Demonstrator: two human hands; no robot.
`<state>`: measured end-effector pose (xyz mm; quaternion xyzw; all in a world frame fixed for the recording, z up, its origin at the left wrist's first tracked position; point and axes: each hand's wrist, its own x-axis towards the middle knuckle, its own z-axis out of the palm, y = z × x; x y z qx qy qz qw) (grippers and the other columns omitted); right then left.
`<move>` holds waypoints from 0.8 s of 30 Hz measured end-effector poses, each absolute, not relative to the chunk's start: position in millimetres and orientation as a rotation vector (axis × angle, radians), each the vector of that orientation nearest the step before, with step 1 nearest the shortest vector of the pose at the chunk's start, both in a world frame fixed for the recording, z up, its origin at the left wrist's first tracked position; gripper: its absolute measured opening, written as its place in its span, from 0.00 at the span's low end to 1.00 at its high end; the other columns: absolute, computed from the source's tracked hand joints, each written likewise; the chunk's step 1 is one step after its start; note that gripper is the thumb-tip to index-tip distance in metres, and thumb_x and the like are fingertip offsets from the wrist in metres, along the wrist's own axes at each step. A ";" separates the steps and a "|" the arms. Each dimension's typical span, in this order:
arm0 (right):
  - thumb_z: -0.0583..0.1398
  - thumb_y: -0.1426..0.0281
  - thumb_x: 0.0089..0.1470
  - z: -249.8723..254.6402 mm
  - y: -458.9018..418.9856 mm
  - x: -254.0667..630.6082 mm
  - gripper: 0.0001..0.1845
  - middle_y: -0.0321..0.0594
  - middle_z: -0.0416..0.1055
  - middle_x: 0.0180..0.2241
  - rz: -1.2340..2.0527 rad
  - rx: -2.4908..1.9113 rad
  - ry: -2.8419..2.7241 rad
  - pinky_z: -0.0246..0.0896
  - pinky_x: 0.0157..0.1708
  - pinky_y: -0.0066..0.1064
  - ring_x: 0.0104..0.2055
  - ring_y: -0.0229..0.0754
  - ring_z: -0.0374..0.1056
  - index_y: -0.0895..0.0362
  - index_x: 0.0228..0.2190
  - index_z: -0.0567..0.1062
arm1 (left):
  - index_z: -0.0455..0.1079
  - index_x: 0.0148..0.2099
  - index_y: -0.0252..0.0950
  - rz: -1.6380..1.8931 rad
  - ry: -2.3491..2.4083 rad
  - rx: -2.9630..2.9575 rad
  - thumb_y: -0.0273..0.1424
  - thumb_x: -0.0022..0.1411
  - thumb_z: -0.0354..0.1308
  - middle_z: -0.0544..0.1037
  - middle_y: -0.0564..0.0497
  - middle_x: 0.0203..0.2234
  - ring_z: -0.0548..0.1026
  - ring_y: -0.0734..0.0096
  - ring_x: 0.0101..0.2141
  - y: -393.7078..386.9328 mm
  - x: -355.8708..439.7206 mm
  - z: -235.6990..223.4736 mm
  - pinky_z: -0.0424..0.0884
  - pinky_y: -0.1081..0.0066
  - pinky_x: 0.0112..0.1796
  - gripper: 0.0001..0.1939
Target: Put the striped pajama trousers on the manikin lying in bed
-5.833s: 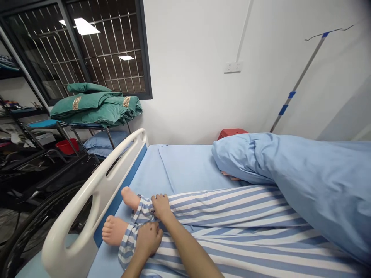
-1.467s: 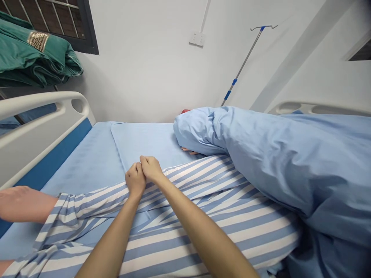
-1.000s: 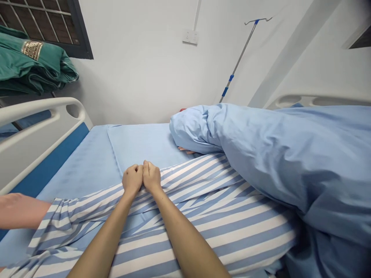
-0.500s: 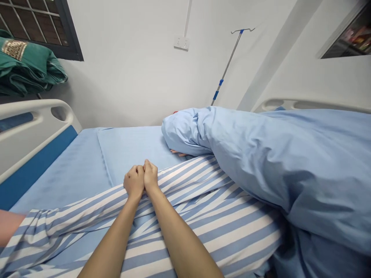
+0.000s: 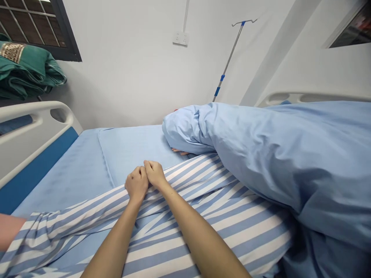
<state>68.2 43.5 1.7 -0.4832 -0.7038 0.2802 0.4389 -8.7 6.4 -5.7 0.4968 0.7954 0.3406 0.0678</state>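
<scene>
A person lies on the bed in blue-and-white striped trousers (image 5: 232, 220), with a bare ankle (image 5: 10, 231) at the left edge. My left hand (image 5: 136, 183) is closed in a fist on the far trouser leg, knuckles up. Right beside it, touching it, my right hand (image 5: 155, 173) is closed too, its wrist bent. Both sets of fingers curl down at the cloth; the fingertips are hidden. Farther off, the person's fingers (image 5: 180, 151) show from under a light blue quilt (image 5: 255, 143).
The bed has a light blue sheet (image 5: 127, 143) and a pale end board (image 5: 17, 131) at the left. Another board (image 5: 319, 97) stands behind the quilt. By the wall are a drip stand (image 5: 230, 56), a socket (image 5: 180, 38) and a folded green cloth bundle (image 5: 31, 69).
My right hand has turned, its wrist and forearm swinging to the right. My left hand has shifted slightly right and stays closed. The view has tilted a little.
</scene>
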 end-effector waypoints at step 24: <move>0.49 0.62 0.53 -0.4 65.7 80.0 0.19 0.29 0.50 0.14 1.152 -1.011 -1.189 0.48 0.20 0.25 0.19 0.32 0.49 0.55 0.15 0.55 | 0.56 0.20 0.39 1.394 2.154 1.420 0.33 0.57 0.40 0.68 0.53 0.18 0.60 0.74 0.22 35.8 28.2 -5.8 0.53 0.72 0.26 0.15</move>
